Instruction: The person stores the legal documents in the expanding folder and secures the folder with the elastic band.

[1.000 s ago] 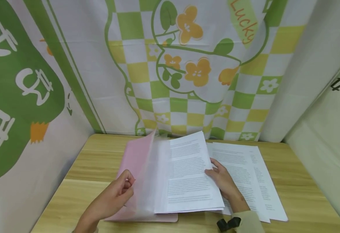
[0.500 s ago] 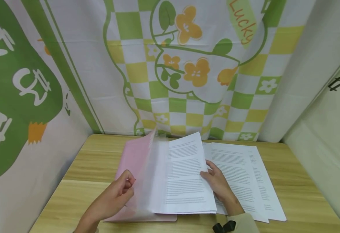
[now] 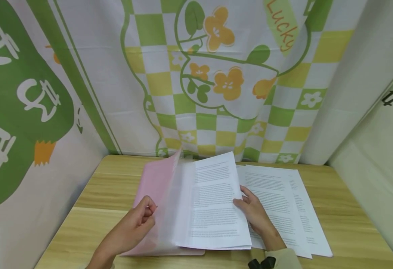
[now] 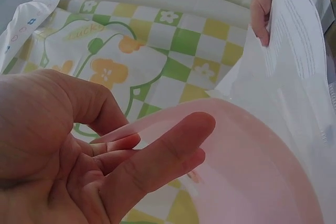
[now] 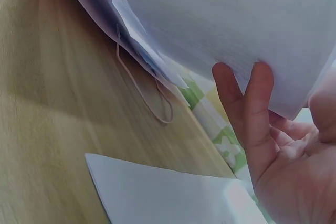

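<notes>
Since a second ago, the held sheets point(image 3: 216, 201) have been shifted slightly left, farther toward the folder point(image 3: 157, 179), by the right hand point(image 3: 255, 215), itself carried left; their near right corner has been lowered a little.

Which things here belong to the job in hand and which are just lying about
In the job:
pink plastic folder, pinched by left hand
white printed paper sheets, held by right hand

Seemingly just lying about:
loose printed white pages on the wooden table, possibly needed
</notes>
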### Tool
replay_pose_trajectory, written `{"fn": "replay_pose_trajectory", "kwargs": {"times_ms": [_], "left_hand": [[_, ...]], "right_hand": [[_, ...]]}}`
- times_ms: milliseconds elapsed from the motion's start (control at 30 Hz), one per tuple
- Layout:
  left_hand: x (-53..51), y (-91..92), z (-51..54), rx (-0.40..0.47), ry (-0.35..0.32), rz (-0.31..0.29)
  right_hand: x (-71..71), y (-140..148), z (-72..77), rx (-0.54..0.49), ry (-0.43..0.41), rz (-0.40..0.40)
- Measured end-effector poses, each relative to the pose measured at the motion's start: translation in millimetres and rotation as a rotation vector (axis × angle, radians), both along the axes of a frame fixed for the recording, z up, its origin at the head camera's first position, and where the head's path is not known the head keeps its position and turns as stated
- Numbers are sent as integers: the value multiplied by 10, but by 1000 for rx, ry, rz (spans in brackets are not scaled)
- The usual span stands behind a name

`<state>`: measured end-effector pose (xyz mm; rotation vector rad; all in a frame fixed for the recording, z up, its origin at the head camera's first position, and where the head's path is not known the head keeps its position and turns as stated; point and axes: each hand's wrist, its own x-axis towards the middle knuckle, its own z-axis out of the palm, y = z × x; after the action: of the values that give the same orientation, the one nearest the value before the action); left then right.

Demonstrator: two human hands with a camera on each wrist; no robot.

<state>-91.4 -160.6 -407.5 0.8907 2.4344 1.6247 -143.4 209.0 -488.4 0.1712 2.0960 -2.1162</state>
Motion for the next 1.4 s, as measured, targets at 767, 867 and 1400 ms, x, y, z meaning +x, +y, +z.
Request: {"fn": "replay_pose_trajectory", "kwargs": {"times_ms": [767, 867, 1400], "left_hand": [[6, 24, -21, -7, 34, -5], [5, 28, -20, -7, 34, -3], [0, 45, 2, -23, 10, -24]], "right_hand": [[-110, -336, -68, 21, 0, 56], [-128, -282, -47, 15, -46, 41], [-206, -219, -94, 51, 13, 113]]}}
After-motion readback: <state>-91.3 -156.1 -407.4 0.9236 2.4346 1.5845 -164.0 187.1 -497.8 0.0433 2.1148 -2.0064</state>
